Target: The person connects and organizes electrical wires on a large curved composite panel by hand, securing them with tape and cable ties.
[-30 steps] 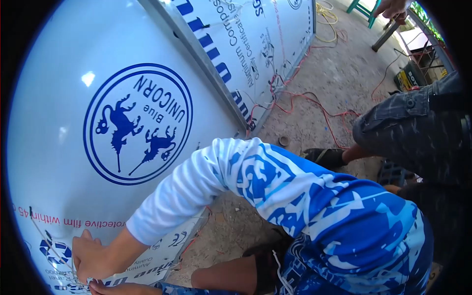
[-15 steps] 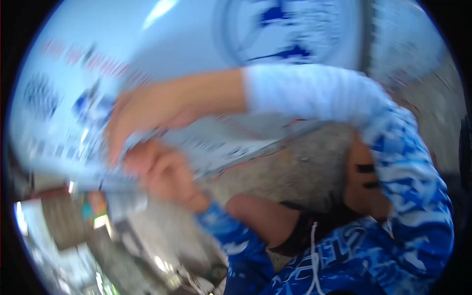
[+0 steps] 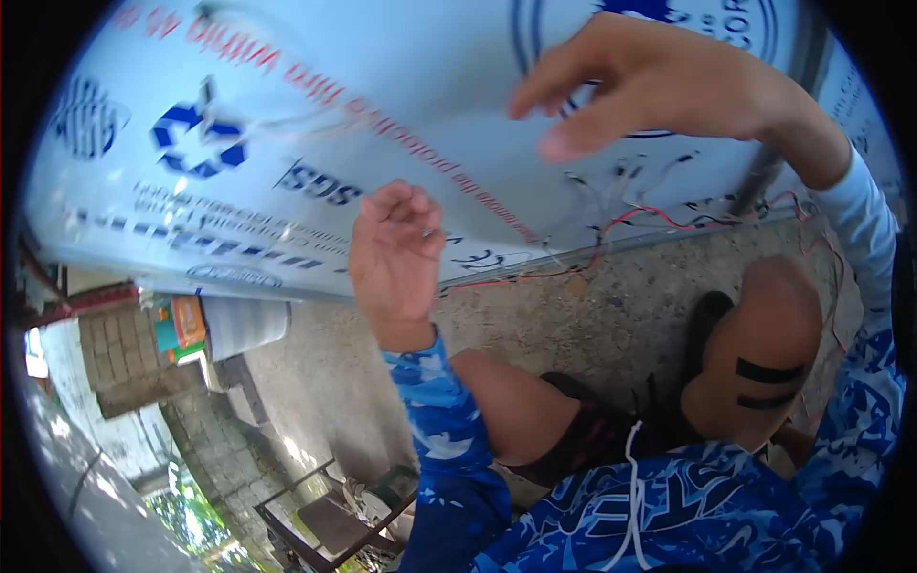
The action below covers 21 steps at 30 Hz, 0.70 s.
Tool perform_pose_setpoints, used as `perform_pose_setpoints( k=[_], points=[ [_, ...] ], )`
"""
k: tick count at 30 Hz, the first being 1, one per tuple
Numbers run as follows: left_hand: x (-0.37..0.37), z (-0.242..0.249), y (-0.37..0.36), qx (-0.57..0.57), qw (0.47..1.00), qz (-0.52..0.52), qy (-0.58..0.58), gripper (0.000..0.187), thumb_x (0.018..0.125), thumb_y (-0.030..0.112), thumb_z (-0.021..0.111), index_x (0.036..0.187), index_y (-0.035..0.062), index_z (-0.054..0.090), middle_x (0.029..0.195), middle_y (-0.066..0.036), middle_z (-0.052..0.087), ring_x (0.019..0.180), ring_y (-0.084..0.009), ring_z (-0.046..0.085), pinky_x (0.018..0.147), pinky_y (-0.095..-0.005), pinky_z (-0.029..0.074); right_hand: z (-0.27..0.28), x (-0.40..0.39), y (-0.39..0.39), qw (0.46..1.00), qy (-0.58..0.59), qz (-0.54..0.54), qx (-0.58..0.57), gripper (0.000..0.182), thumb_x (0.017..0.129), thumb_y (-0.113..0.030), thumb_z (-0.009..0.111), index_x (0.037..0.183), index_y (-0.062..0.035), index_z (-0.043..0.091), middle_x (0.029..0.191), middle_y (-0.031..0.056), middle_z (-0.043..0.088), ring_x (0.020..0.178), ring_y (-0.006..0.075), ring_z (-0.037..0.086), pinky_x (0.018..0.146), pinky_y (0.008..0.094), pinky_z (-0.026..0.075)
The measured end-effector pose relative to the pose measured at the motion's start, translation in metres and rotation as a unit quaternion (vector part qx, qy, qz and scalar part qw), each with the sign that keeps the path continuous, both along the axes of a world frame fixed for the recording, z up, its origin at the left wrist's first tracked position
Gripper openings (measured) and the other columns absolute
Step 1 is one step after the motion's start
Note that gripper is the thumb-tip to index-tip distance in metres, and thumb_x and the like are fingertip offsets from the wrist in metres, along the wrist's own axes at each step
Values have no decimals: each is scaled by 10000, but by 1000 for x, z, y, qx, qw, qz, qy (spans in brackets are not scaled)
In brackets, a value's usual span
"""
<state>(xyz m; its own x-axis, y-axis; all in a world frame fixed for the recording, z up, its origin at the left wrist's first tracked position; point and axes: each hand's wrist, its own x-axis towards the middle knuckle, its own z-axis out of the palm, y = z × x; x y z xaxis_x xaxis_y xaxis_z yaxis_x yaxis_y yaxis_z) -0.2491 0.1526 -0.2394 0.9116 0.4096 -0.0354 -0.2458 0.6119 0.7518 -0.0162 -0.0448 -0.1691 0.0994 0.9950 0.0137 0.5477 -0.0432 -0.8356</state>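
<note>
My left hand (image 3: 396, 258) is held palm up in front of the printed panel (image 3: 401, 86). Its fingers are loosely curled, and nothing shows in its bare palm. Higher and to the right, my right hand (image 3: 659, 86) reaches across the panel's round blue logo, thumb and fingers apart, holding nothing visible. Below my right hand, thin leads with small dark tips (image 3: 621, 177) stick up against the panel. A red and black wire (image 3: 659, 220) runs along its lower edge.
Rough concrete floor (image 3: 611, 315) lies under my bent knees. A metal-framed chair (image 3: 334, 520) stands at the lower left. Beyond it are a block wall (image 3: 215, 449), a striped container (image 3: 244, 325) and colourful items (image 3: 181, 325). Loose wire hangs by my right knee.
My hands were close together at the panel's left side. They have separated: my right hand has moved up and right, my left hand slightly right and up.
</note>
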Motion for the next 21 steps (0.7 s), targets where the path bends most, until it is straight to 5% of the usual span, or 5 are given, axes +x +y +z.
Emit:
perform_pose_setpoints(
  k=[3, 5, 9, 17, 21],
  points=[
    [3, -10, -6, 190, 964, 41, 181, 323, 947, 268, 540, 1047, -28, 621, 903, -93, 634, 750, -186, 569, 638, -306, 461, -45, 28, -88, 996, 66, -44, -28, 408, 816, -304, 700, 1072, 12, 671, 1031, 82, 644, 941, 177, 578, 807, 305, 439],
    [19, -15, -34, 442, 831, 99, 323, 248, 906, 200, 603, 978, -33, 649, 872, -76, 645, 740, -155, 571, 672, -284, 458, -71, 42, -151, 982, 113, -119, -96, 375, 824, -278, 696, 1075, 1, 675, 1048, 80, 645, 955, 168, 578, 812, 300, 439],
    [30, -30, -23, 652, 622, -212, 378, 194, 860, 152, 653, 943, -22, 665, 838, -84, 661, 759, -169, 586, 694, -285, 467, -116, 49, -287, 916, 171, -329, -153, 343, 861, -271, 654, 1090, -16, 666, 985, 59, 637, 922, 128, 571, 802, 282, 442],
    [79, -70, -87, 583, 494, -538, 356, 184, 815, 145, 658, 913, -11, 659, 843, -139, 666, 778, -256, 635, 691, -357, 480, -231, 58, -391, 904, 232, -203, -296, 396, 889, -304, 611, 1159, -14, 616, 1091, 131, 650, 1005, 200, 610, 886, 313, 469],
    [121, -93, -190, 563, 411, -561, 446, 172, 829, 147, 649, 920, 1, 644, 867, -179, 630, 808, -354, 614, 749, -404, 476, -301, 85, -527, 838, 172, -417, -307, 427, 880, -346, 620, 1143, -9, 615, 1071, 152, 660, 964, 224, 634, 857, 319, 486]
  ],
)
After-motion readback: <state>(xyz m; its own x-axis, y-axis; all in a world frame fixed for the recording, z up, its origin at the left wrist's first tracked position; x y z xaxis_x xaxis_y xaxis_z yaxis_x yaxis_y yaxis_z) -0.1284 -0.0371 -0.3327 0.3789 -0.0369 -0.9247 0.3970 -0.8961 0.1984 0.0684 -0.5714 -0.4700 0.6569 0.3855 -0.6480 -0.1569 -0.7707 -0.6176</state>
